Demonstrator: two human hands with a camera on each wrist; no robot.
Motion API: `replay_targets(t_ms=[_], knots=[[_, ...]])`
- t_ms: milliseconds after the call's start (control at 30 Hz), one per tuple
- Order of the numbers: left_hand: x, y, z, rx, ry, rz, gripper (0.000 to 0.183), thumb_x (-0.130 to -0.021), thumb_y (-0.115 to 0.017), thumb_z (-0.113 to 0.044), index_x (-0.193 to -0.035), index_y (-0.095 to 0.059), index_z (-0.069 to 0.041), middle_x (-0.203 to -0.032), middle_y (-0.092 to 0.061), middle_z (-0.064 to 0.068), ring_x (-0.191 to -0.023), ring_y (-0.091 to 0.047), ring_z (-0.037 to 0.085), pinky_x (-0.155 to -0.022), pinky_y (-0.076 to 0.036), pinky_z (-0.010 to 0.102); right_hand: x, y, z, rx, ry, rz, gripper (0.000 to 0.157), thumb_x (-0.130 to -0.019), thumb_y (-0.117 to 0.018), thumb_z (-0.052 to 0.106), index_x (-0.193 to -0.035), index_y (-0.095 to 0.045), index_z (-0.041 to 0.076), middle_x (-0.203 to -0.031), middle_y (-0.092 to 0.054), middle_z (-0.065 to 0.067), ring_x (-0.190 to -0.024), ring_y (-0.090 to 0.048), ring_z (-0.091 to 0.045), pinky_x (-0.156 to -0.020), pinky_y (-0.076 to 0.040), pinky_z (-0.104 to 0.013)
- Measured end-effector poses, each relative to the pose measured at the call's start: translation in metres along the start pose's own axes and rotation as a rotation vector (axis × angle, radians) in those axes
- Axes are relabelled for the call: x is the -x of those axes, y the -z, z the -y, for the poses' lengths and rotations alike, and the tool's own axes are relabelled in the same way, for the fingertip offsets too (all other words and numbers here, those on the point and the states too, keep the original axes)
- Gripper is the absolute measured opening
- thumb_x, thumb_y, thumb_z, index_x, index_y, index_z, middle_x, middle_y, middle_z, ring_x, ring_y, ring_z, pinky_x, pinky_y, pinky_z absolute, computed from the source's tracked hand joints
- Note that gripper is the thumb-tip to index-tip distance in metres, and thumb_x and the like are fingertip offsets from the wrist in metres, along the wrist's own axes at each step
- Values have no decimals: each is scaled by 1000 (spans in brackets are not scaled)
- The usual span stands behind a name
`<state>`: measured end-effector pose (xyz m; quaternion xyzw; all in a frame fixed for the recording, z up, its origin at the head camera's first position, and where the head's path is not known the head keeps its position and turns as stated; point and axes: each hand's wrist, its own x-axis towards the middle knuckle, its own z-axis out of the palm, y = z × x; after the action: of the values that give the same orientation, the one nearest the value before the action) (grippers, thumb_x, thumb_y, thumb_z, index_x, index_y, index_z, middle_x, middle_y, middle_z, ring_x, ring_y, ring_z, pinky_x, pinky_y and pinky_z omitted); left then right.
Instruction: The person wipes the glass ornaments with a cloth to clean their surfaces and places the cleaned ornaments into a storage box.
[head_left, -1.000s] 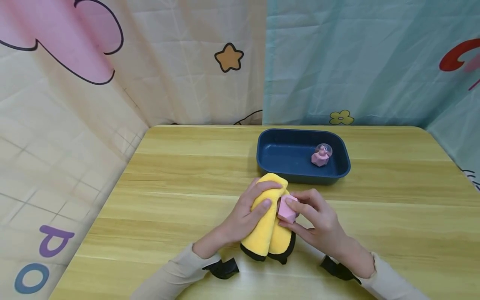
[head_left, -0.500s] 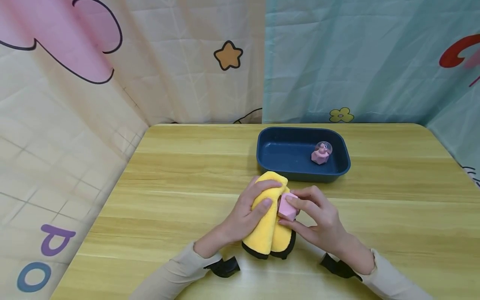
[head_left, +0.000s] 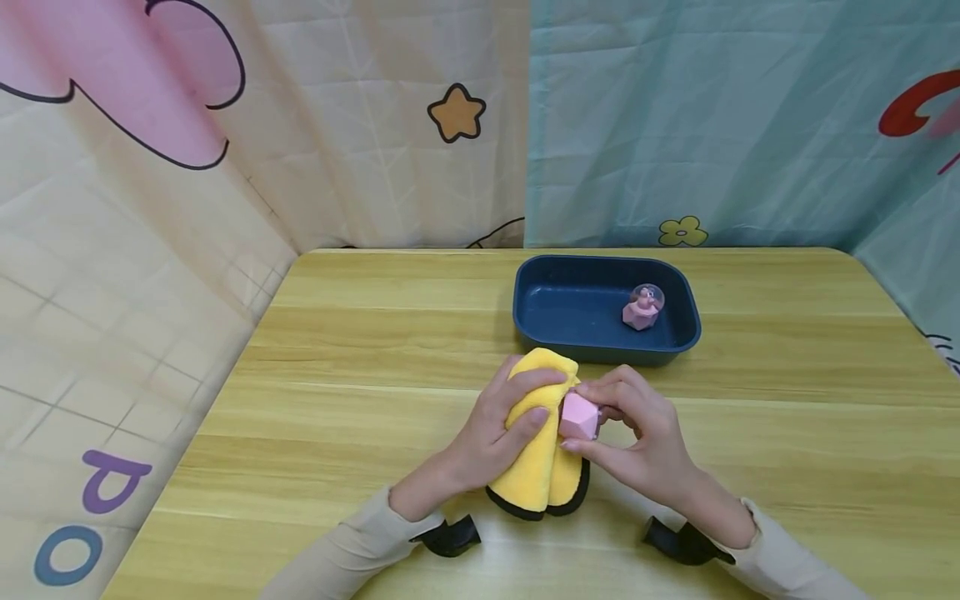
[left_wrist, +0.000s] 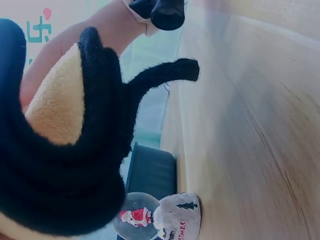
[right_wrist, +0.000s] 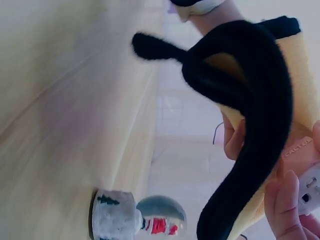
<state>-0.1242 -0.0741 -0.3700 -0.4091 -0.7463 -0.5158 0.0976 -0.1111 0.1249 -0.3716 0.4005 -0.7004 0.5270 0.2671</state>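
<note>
My left hand (head_left: 491,433) grips a folded yellow cloth (head_left: 532,467) with black edging, upright over the table. Between the thumb and fingers of my right hand (head_left: 648,437) is a small pink faceted base (head_left: 580,417), held against the cloth's right side. Raised letters and a pale face with slots and a hole show on the pink base (right_wrist: 299,152) in the right wrist view. A Christmas snow globe (left_wrist: 181,217) with a red-clad figure stands on the table in both wrist views; in the head view the cloth and hands hide it.
Beyond the hands sits a dark blue bin (head_left: 570,346). Inside it, at the right, lies a small pink domed ornament (head_left: 641,312) with a faceted base. Curtains (head_left: 360,125) hang behind the wooden table (head_left: 337,333).
My right fingers have turned the pink base so different facets show, and it has shifted slightly right. The left hand keeps its grip on the cloth.
</note>
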Motion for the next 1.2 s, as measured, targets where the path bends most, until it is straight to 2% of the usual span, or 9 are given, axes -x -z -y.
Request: replay_targets(t_ms=[133,267,367,500,633,767,967,1200], knots=[[0,-1,0,-7,-37,-1,31,-101,-38,-33,-125,-47,-15,-120,-47,13,-103,-50,20,-82,-48,25,0,1,2,-143,-108,12,43,-67,-81,2,-103,-60,-10,-92,-56,-9,-84,-59,-5,-70,-54,-14],[0,-1,0,-24,-82,-2,34,-101,-36,-37,-124,-47,-15,-119,-47,13,-103,-50,20,-84,-47,26,1,3,6,-231,-269,39,45,-63,-75,-17,-104,-57,-10,-95,-57,0,-80,-62,-3,-67,-56,-19],[0,-1,0,-46,-106,1,35,-101,-35,-38,-124,-47,-15,-118,-46,13,-104,-49,20,-85,-47,25,2,5,9,-282,-407,74,41,-68,-70,-19,-104,-54,-7,-97,-58,5,-73,-65,-5,-60,-56,-23],[2,-2,0,-66,-117,10,34,-100,-35,-38,-124,-47,-16,-119,-45,14,-105,-49,21,-85,-47,25,2,8,11,-385,-525,131,33,-78,-63,-15,-106,-52,-1,-97,-58,5,-61,-63,-13,-51,-54,-27],[2,-2,1,-88,-128,11,35,-100,-35,-39,-123,-47,-16,-120,-45,14,-107,-49,22,-86,-48,25,-1,11,11,-434,-614,176,28,-85,-58,-8,-108,-53,8,-96,-59,5,-61,-61,-17,-54,-54,-28],[0,-2,1,-115,-144,1,35,-100,-35,-40,-123,-47,-16,-121,-45,15,-107,-50,22,-86,-48,26,-4,13,11,-447,-664,187,27,-87,-58,-4,-107,-53,13,-96,-58,5,-64,-61,-16,-56,-54,-28],[-1,-2,2,-115,-150,-7,35,-100,-35,-39,-123,-48,-16,-121,-46,14,-107,-49,21,-87,-47,27,-4,12,11,-445,-693,172,27,-86,-59,-3,-106,-54,15,-96,-56,5,-65,-62,-14,-57,-54,-26],[0,-1,2,-100,-129,-14,35,-100,-35,-39,-124,-48,-16,-122,-46,14,-109,-48,21,-87,-47,27,-2,11,10,-433,-682,161,30,-85,-60,-4,-109,-53,14,-99,-56,5,-68,-62,-13,-59,-55,-25]])
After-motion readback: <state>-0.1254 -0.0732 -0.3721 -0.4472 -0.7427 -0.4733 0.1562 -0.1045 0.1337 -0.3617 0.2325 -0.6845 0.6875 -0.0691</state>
